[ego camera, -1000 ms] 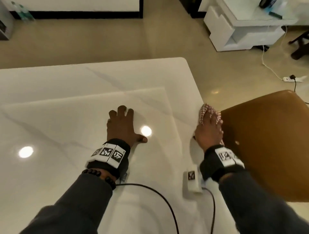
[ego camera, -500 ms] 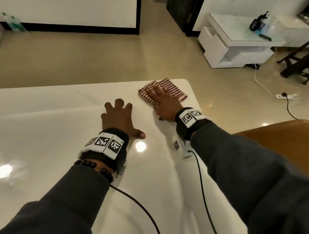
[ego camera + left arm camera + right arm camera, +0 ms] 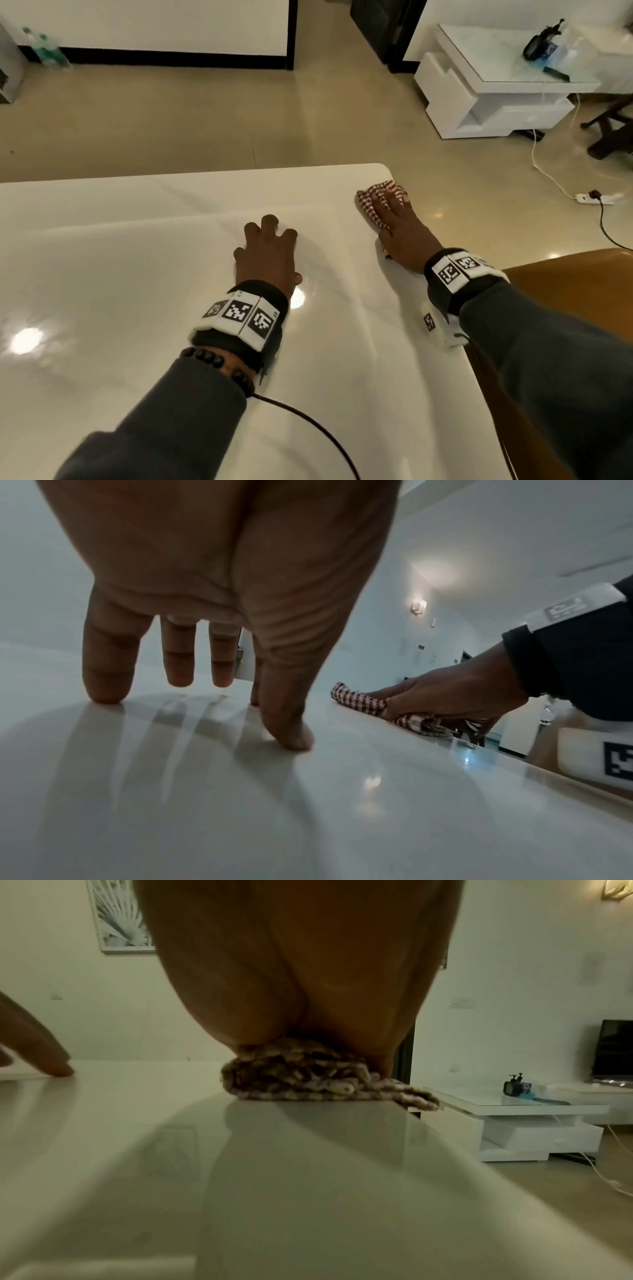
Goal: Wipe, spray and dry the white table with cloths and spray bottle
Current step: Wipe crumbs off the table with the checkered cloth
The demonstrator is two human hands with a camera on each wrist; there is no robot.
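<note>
Taking the white table (image 3: 102, 274) as the landmark, its glossy top fills the left and middle of the head view, with its rounded far corner toward the right.

Near the middle of the tabletop the left hand (image 3: 267, 253) is planted with fingers (image 3: 106, 669) spread apart and fairly straight, tips touching the surface; the left wrist view shows the thumb tip down on the table too, with nothing held. A black bead bracelet (image 3: 219, 363) sits on that wrist behind the marker band, and a black cable (image 3: 308, 421) trails across the near part of the tabletop.

Further right, close to the table's far right corner, the right hand (image 3: 400, 229) presses down on a red-and-white checked cloth (image 3: 368, 202). Its fingers lie long and flat over the fabric, and the cloth is bunched beneath the palm. In the right wrist view the cloth (image 3: 308, 1074) reaches the table's right edge and one fold hangs slightly past it.

Just beyond the table's right edge, near side, stands a tan chair (image 3: 565, 294). Well beyond the far right corner, on the floor, a low white TV stand (image 3: 479, 92) carries a dark pump bottle (image 3: 536, 44). A white power strip (image 3: 596, 198) lies on the floor between that stand and the chair.
</note>
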